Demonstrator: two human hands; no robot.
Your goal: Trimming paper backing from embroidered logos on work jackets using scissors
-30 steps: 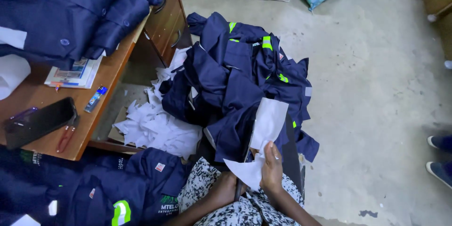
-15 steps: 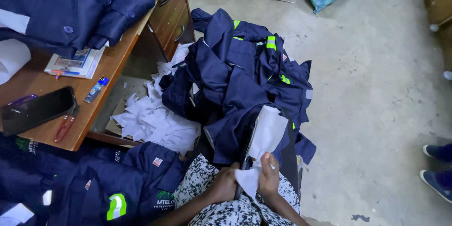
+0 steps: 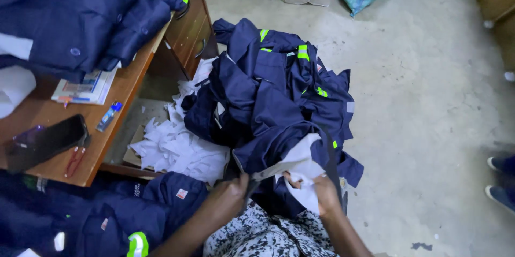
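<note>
My left hand point(image 3: 232, 192) and my right hand point(image 3: 321, 191) both grip a white fabric piece point(image 3: 300, 168) that sits inside a navy garment point(image 3: 279, 144) on my lap. The white piece is folded and stretched between the two hands, low in the view. Behind it rises a heap of navy work garments point(image 3: 268, 91) with bright green reflective strips. My patterned black-and-white clothing point(image 3: 257, 235) shows below the hands.
A pile of white fabric scraps point(image 3: 177, 144) lies in a cardboard box left of the heap. A wooden desk point(image 3: 118, 112) at left carries a black phone point(image 3: 45, 142), red pliers point(image 3: 72, 161), booklets point(image 3: 83, 88) and more navy garments point(image 3: 80, 16). Someone's shoes point(image 3: 501, 182) are at the right edge.
The white piece, held upright before, has been pulled down and folded between both hands. My left hand has come up to grip it. The view has shifted slightly.
</note>
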